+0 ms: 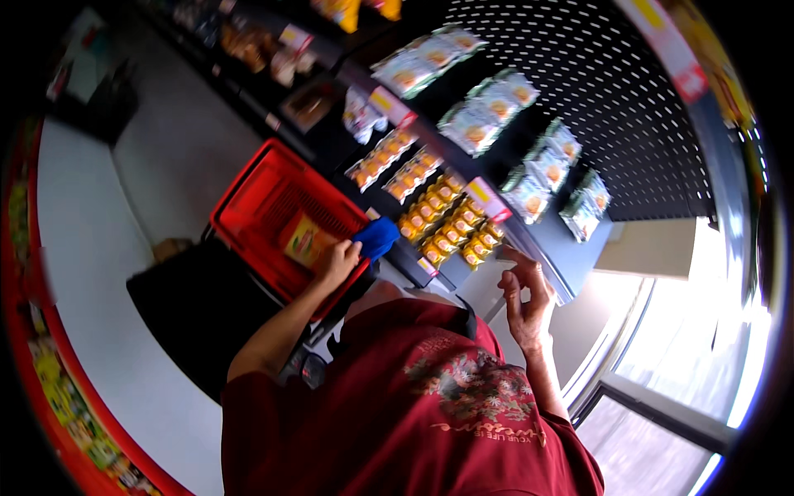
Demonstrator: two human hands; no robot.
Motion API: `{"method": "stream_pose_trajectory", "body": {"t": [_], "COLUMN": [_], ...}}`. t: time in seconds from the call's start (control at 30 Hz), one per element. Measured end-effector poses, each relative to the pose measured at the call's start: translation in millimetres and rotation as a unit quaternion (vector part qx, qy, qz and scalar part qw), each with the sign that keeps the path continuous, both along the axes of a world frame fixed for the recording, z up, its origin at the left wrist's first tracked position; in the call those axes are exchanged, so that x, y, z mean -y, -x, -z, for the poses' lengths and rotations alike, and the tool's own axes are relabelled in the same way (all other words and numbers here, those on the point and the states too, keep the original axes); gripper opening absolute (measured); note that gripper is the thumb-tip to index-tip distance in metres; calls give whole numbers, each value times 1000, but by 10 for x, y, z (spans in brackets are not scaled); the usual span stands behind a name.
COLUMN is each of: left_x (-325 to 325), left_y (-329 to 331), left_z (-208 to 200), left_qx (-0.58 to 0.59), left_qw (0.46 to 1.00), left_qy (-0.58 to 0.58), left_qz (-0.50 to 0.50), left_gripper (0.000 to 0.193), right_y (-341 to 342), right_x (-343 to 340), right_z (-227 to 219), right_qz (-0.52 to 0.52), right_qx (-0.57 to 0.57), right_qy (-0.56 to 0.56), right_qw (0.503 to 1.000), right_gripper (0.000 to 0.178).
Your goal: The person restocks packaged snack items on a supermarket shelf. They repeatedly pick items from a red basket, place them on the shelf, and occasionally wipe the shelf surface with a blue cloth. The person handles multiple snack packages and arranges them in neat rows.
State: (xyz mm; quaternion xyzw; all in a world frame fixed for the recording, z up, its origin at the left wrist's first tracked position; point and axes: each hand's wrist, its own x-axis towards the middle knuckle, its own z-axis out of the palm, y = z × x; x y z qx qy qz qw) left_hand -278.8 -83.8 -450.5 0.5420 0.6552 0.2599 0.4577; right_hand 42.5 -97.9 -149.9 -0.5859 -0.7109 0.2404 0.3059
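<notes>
My left hand [337,266] is closed at the near right rim of a red plastic shopping basket [248,186], its fingers gripping a bunched blue cloth [379,237] at the basket's corner. A flat yellow packet [303,237] lies inside the basket, partly behind this hand. My right hand [531,304] is raised beside the front edge of a shelf, holding nothing, with fingers bent and apart. Closest to it on the lower shelf are rows of small yellow-wrapped snack packs [451,234]. Strips of orange round snacks [385,159] lie left of those.
Further along the dark shelf, white-and-green packets [488,116] stand in rows before a black perforated panel [612,99]. Red and yellow price tags [488,198] line the shelf edges. A black boxy object [186,306] sits behind the basket. A bright glass door [670,355] is at the right.
</notes>
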Motion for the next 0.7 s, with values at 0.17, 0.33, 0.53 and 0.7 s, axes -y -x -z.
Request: {"method": "stream_pose_trajectory", "body": {"t": [0.17,0.33,0.53,0.7], "left_x": [558,1044,846,718], "left_y": [537,962,962,859], "left_z": [1455,3125,3535,3548], "left_qx": [109,-147,-21,104], "left_qw": [921,969,936,875], "left_qy": [270,94,259,256], "left_qz": [-259,-173,-238,-398], "left_gripper": [38,41,53,56], "right_y": [227,399,510,535], "right_x": [-29,-130,-78,-74], "right_z": [383,488,610,723], "right_qz": [-16,-31,-16,2], "right_qx": [22,38,64,81], "right_qy": [137,175,229,256], "right_qw": [990,983,971,963], "right_gripper": [33,35,36,36]}}
